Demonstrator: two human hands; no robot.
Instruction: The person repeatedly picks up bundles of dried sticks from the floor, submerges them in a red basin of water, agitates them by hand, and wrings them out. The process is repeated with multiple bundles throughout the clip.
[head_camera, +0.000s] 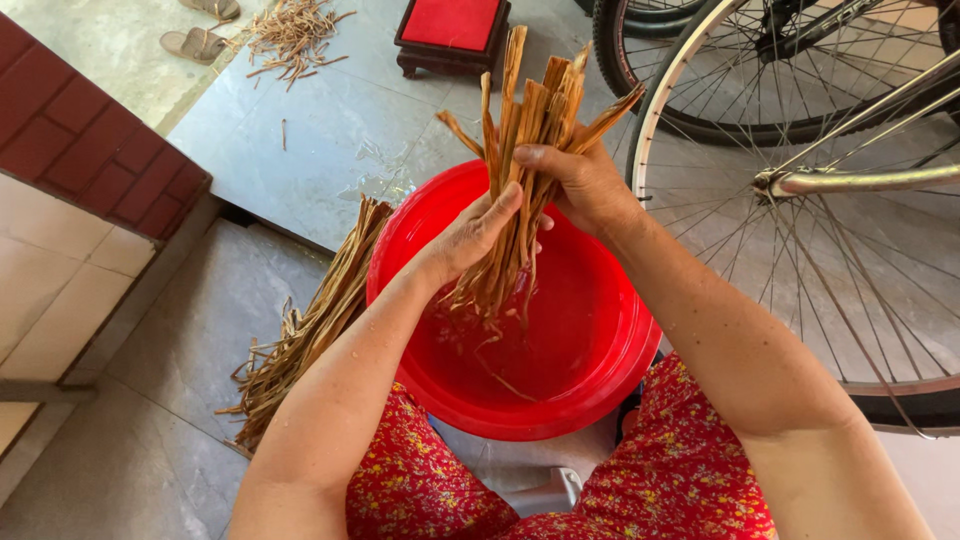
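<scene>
Loose heap of dry fibre strips (305, 330) on grey floor tiles (190, 330) at left; scattered strip scraps (293, 35) near pair of sandals (203, 30) top left; small stool with red cushion (452, 30) top centre; bicycle wheel (800, 200) at right; red-brown tiled wall edge (90, 140) at left

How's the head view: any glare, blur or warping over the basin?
Head view: sharp on both hands, left hand and right hand, gripping the strips; wet sheen inside the red basin and on the floor tiles; daylight, soft shadows; wheel curves from wide-angle distortion.
</scene>
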